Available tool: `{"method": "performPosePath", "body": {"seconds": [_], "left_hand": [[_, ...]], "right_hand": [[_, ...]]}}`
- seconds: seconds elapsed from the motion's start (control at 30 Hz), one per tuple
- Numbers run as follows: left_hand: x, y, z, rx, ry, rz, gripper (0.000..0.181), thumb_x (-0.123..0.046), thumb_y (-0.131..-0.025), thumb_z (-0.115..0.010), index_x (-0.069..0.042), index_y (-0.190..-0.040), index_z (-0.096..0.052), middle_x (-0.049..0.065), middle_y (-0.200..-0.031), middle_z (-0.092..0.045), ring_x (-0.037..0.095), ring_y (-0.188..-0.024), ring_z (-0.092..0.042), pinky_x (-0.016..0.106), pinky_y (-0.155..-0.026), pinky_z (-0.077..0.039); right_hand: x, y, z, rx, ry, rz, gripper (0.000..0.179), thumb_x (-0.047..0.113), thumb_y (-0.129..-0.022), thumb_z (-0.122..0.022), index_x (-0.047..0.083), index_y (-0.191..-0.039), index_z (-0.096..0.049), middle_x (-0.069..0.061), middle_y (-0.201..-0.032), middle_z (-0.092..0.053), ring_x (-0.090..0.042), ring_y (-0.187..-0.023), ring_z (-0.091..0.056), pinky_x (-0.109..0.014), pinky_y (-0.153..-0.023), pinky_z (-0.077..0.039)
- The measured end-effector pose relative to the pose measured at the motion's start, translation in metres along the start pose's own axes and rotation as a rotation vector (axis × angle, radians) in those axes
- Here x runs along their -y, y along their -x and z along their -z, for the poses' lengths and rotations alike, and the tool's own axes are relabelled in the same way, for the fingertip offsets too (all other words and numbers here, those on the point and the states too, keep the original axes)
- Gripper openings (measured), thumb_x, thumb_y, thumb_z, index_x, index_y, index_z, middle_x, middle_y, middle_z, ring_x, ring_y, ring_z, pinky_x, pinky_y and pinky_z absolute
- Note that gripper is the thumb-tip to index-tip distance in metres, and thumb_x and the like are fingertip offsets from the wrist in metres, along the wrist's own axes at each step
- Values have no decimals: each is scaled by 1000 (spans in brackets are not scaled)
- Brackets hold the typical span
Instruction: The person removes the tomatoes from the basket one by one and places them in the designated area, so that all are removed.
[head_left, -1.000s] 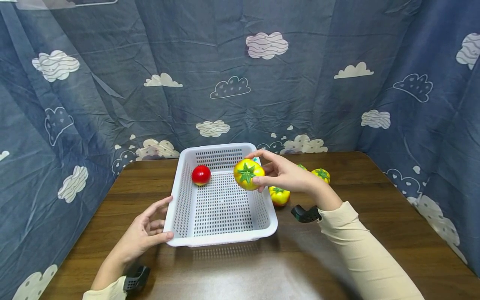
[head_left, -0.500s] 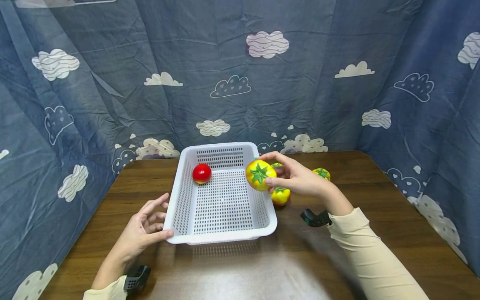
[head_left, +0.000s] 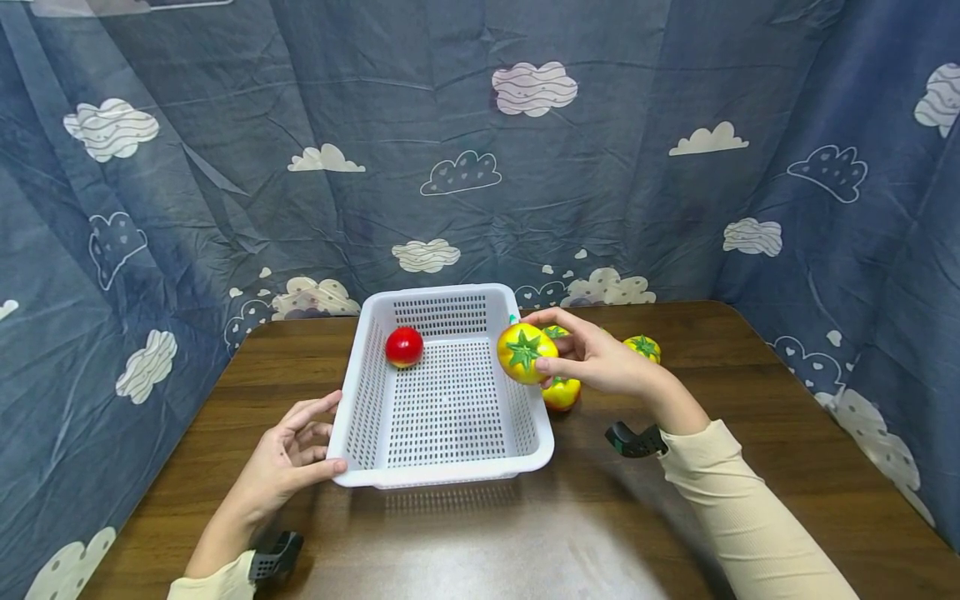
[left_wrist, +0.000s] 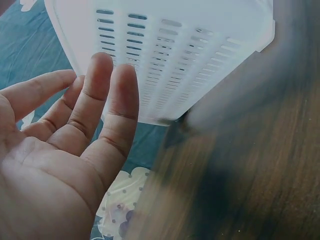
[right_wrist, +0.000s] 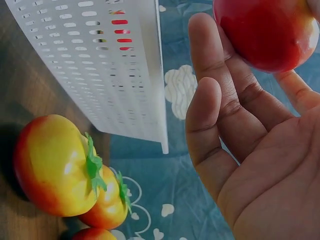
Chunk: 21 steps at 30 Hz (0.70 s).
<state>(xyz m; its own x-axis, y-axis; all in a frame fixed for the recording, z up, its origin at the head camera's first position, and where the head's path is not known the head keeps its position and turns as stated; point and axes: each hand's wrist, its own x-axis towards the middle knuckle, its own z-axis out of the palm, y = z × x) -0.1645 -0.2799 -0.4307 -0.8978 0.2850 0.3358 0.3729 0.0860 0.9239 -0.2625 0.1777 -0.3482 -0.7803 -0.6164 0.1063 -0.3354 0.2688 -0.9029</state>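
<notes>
Thumb of the left hand [head_left: 281,462] touches the white basket [head_left: 450,477] at its near left corner, while the other fingers are loosely bent and a little spread; with such light contact, I think the basket could slide if something knocks it. Farther in, the right hand [head_left: 600,362] pinches a yellow-red tomato [head_left: 517,350] between thumb and fingers, raised about the right rim. Whether it is fully over the inside, I cannot tell. Its skin looks smooth, so it may slip, or, if released there, hit the rim and drop outside, onto the loose tomatoes [head_left: 562,396]. The red tomato [head_left: 404,346], inside toward the far left corner, might roll if the basket tilts.
</notes>
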Motion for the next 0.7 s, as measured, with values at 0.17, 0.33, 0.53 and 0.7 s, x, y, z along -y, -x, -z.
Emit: {"method": "performPosePath", "body": {"seconds": [0.17,0.33,0.53,0.7], "left_hand": [[0,0,0,9,11,0,77,17,-84,-79,11,-154,-46,4,-156,-50,8,-113,-69,27,-86,-64],[1,1,0,36,43,28,73,15,-87,-77,9,-152,-46,-1,-167,-43,12,-115,-72,31,-86,-65],[4,2,2,45,40,23,67,15,-87,-77,9,-147,-47,-5,-170,-41,12,-113,-73,31,-86,-65],[6,1,3,53,35,-9,66,17,-87,-76,11,-146,-47,-5,-170,-42,12,-113,-74,30,-86,-65]], "right_hand": [[-3,1,1,-4,4,4,60,12,-102,-73,15,-154,-45,-19,-119,-73,-32,-89,-77,-55,-87,-65],[-4,2,1,-12,4,12,59,13,-102,-74,15,-153,-45,-17,-119,-73,-31,-89,-77,-54,-87,-65],[-7,5,3,-18,-12,8,58,12,-102,-72,13,-153,-45,-19,-119,-73,-40,-93,-76,-54,-87,-65],[-11,12,10,-45,7,-20,59,13,-102,-73,15,-154,-45,-19,-122,-72,-42,-97,-75,-48,-87,-65]]}}
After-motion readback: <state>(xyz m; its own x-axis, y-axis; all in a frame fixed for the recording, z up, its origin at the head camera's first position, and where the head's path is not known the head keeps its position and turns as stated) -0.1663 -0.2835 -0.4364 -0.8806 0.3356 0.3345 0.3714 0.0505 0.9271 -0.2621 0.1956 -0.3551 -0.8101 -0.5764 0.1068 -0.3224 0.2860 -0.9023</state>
